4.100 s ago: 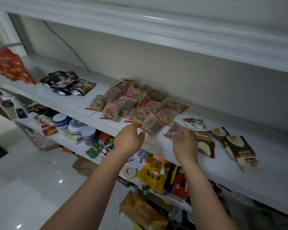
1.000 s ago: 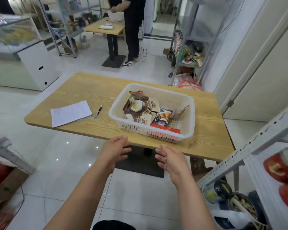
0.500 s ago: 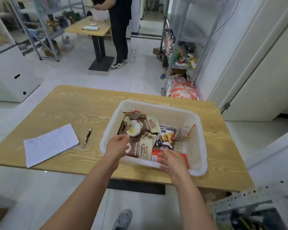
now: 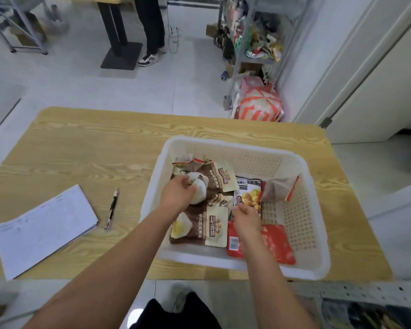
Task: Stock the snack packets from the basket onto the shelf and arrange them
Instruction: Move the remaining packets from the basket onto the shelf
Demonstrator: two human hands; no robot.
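Note:
A white plastic basket (image 4: 301, 236) stands on a wooden table (image 4: 86, 157) and holds several snack packets. My left hand (image 4: 177, 194) is inside it and grips a brown packet (image 4: 207, 184) at the left. A second brown packet (image 4: 201, 227) lies flat below that hand. My right hand (image 4: 246, 218) pinches the lower edge of a dark packet showing yellow nuts (image 4: 248, 192). A red packet (image 4: 277, 243) lies under my right wrist. A crumpled brown-and-red packet (image 4: 281, 188) leans near the basket's right side.
A sheet of paper (image 4: 43, 226) and a pen (image 4: 112, 207) lie on the table's left part. Behind the table a person's legs (image 4: 151, 32) stand by another table, and a wire rack (image 4: 249, 43) full of goods is at the back right. A metal shelf edge (image 4: 356, 290) shows bottom right.
I turned from the shelf to the table with the basket. Both hands went from outside the near rim into the basket and took hold of packets.

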